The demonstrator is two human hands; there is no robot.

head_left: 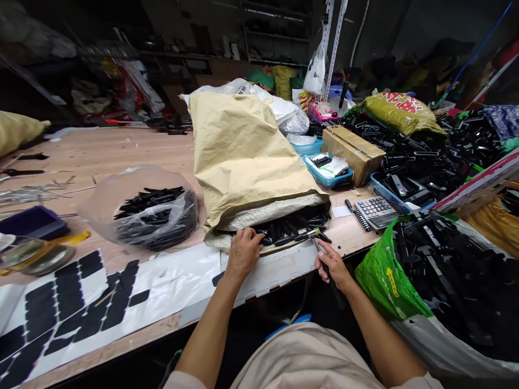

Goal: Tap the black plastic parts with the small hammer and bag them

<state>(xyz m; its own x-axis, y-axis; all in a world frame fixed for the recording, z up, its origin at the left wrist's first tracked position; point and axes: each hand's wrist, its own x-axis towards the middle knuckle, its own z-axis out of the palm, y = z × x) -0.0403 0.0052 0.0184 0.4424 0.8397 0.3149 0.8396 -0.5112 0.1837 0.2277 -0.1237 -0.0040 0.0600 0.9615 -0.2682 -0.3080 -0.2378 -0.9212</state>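
Note:
A large tan paper sack (243, 156) lies on the wooden workbench (101, 156), its mouth facing me and full of black plastic parts (295, 226). My left hand (242, 253) rests at the sack's mouth, fingers on one black part. My right hand (333, 266) grips the dark handle of a small hand tool (317, 239), whose metal tip touches the parts at the sack's opening.
A clear plastic bag of black parts (156, 216) sits left of the sack. White sheets with black stickers (77, 302) lie at the near left. A calculator (376, 210), blue baskets (328, 172), a cardboard box (352, 151) and a green bag of black parts (441, 270) crowd the right.

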